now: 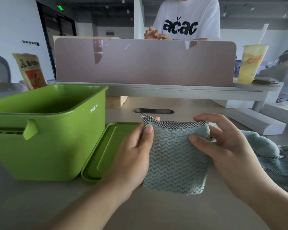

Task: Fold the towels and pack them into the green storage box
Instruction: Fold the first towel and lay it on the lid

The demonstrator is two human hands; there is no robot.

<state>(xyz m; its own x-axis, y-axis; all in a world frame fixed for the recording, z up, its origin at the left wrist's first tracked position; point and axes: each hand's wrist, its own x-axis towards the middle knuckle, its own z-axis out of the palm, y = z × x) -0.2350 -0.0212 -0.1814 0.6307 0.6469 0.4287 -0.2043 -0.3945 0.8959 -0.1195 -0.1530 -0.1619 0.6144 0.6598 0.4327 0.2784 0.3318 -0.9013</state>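
A light blue towel (175, 160) with a checked border is folded into a small square and held up over the table between both hands. My left hand (133, 151) grips its left edge with the thumb on the front. My right hand (223, 146) pinches its upper right corner. The green storage box (45, 143) stands open at the left, and nothing shows inside the part I can see. Its green lid (103, 156) lies flat on the table against the box's right side. More blue towels (276, 161) lie in a heap at the right, behind my right wrist.
A pink desk divider (145, 62) runs across the back on a grey shelf. A yellow drink cup (251, 63) stands at the shelf's right end, a paper bag (30, 70) at the left. A person in a white T-shirt sits behind the divider. White boxes (256, 120) lie at the right.
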